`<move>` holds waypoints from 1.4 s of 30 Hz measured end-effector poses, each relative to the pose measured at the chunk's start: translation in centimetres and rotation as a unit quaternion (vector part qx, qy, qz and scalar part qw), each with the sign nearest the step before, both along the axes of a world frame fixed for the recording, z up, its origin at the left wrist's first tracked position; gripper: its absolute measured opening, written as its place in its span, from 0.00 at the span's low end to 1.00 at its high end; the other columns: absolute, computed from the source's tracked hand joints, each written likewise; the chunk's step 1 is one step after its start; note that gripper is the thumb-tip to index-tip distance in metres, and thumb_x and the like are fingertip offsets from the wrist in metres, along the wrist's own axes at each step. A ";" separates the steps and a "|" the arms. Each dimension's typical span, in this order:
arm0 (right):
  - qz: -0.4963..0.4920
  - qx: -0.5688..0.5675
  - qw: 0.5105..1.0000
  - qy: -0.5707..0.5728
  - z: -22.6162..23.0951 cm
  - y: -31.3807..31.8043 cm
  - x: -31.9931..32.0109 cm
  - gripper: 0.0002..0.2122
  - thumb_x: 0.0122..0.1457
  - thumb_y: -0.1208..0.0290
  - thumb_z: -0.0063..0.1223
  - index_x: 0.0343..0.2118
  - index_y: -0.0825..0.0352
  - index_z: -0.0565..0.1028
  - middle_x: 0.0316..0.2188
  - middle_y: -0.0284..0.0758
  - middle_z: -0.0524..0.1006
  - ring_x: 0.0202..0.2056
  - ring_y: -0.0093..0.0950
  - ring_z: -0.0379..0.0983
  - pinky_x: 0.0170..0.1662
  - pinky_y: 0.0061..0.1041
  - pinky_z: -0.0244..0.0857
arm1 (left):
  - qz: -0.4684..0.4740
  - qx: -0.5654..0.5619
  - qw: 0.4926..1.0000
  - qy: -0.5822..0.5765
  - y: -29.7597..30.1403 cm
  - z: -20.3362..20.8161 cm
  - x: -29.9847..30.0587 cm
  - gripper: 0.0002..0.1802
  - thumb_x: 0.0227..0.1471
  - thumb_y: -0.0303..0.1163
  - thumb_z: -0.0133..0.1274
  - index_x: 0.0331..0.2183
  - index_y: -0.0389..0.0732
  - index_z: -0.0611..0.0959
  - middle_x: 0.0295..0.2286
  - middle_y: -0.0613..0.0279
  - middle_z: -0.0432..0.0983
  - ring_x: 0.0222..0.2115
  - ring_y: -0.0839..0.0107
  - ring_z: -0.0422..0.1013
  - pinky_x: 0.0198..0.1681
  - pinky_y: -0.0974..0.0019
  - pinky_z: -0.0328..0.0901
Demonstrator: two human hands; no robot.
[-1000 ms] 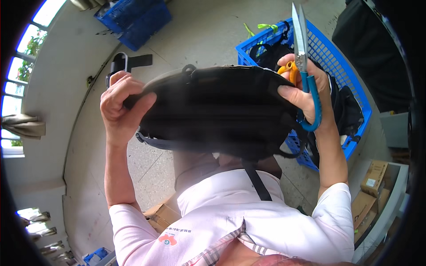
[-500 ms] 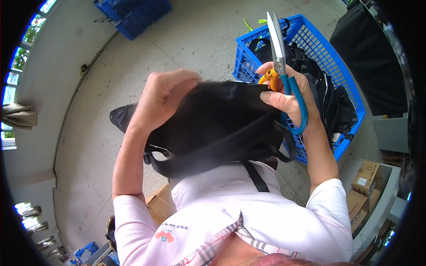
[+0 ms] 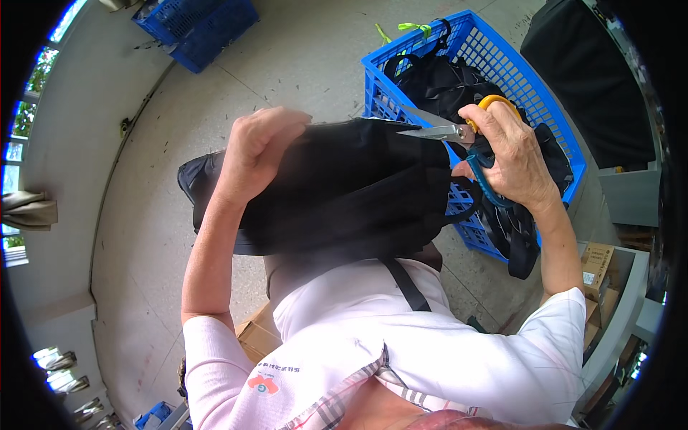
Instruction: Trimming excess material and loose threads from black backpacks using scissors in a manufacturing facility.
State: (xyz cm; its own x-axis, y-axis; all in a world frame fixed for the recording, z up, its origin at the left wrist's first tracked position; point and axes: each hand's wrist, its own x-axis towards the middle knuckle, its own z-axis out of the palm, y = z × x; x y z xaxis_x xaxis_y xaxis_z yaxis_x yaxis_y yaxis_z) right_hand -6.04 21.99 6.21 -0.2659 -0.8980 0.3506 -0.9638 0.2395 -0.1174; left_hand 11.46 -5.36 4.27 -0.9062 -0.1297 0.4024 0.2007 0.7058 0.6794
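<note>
A black fabric bag (image 3: 344,186) with straps lies across my lap, its long upper edge facing away from me. My left hand (image 3: 258,147) is closed on that edge toward the left, slightly blurred. In my right hand (image 3: 519,158) is a pair of scissors (image 3: 444,133) with one yellow and one blue-green handle. Their blades are spread and point left, at the right end of the bag's upper edge. Whether the blades touch the fabric is hard to tell.
A blue lattice basket (image 3: 370,82) holding several black bags (image 3: 459,89) stands ahead to the right. Blue crates (image 3: 215,36) sit at the far left. Brown boxes (image 3: 596,269) are at the right, and a cardboard box (image 3: 256,333) lies by my left side.
My right hand has let go of the bag's edge and turned the scissors from pointing up to pointing left, blades opened at the edge. The bag's lower part has shifted; my left hand stays near its place.
</note>
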 end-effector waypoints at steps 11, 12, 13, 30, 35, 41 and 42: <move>0.071 -0.006 0.996 0.060 -0.3 -1.2 -0.8 0.27 0.42 0.51 0.58 0.39 0.70 0.68 0.23 0.39 0.68 0.27 0.32 0.70 0.30 0.25 0.67 | 0.010 0.013 1.000 -0.015 -0.3 0.0 0.6 0.07 0.42 0.17 0.46 0.27 0.34 0.76 0.22 0.55 0.72 0.25 0.64 0.69 0.29 0.71 0.63; 0.078 -0.017 0.995 0.062 -0.4 -1.3 -0.8 0.27 0.43 0.51 0.57 0.38 0.71 0.69 0.21 0.39 0.68 0.24 0.32 0.70 0.28 0.25 0.67 | 0.012 0.018 1.000 -0.017 -0.4 -0.1 0.6 0.07 0.42 0.18 0.46 0.27 0.34 0.76 0.22 0.55 0.72 0.24 0.64 0.69 0.29 0.71 0.63; 0.083 -0.027 0.994 0.065 -0.5 -1.4 -0.8 0.27 0.43 0.51 0.57 0.38 0.72 0.69 0.19 0.39 0.69 0.22 0.31 0.70 0.26 0.24 0.67 | 0.013 0.018 1.000 -0.017 -0.4 -0.1 0.6 0.07 0.42 0.18 0.46 0.27 0.34 0.76 0.22 0.55 0.72 0.24 0.64 0.69 0.29 0.71 0.63; 0.102 0.014 0.992 0.075 1.2 -2.6 0.2 0.24 0.42 0.54 0.60 0.35 0.70 0.70 0.18 0.37 0.69 0.21 0.28 0.70 0.24 0.21 0.66 | 0.010 0.001 1.000 -0.004 -0.1 -0.2 1.3 0.07 0.41 0.17 0.46 0.28 0.35 0.76 0.23 0.55 0.73 0.26 0.62 0.70 0.31 0.69 0.64; 0.077 0.050 0.992 0.092 1.1 -1.8 0.2 0.24 0.42 0.54 0.59 0.35 0.71 0.70 0.18 0.37 0.69 0.21 0.29 0.70 0.24 0.22 0.66 | 0.018 0.001 1.000 -0.015 0.2 0.0 1.7 0.07 0.40 0.17 0.47 0.27 0.35 0.76 0.23 0.55 0.73 0.25 0.61 0.70 0.31 0.69 0.64; 0.089 0.062 0.993 0.046 2.4 -2.5 0.3 0.24 0.42 0.54 0.59 0.36 0.70 0.70 0.19 0.38 0.70 0.21 0.29 0.70 0.25 0.23 0.67 | 0.014 -0.016 1.000 0.000 0.7 0.1 1.8 0.06 0.40 0.18 0.48 0.26 0.36 0.76 0.21 0.56 0.72 0.24 0.61 0.69 0.29 0.68 0.63; 0.107 0.046 0.991 0.071 2.4 -3.1 0.4 0.25 0.42 0.53 0.59 0.36 0.70 0.70 0.19 0.38 0.70 0.21 0.29 0.70 0.26 0.23 0.67 | 0.010 -0.015 1.000 0.005 0.8 0.1 1.8 0.06 0.40 0.19 0.49 0.26 0.36 0.76 0.21 0.56 0.71 0.23 0.61 0.68 0.28 0.68 0.62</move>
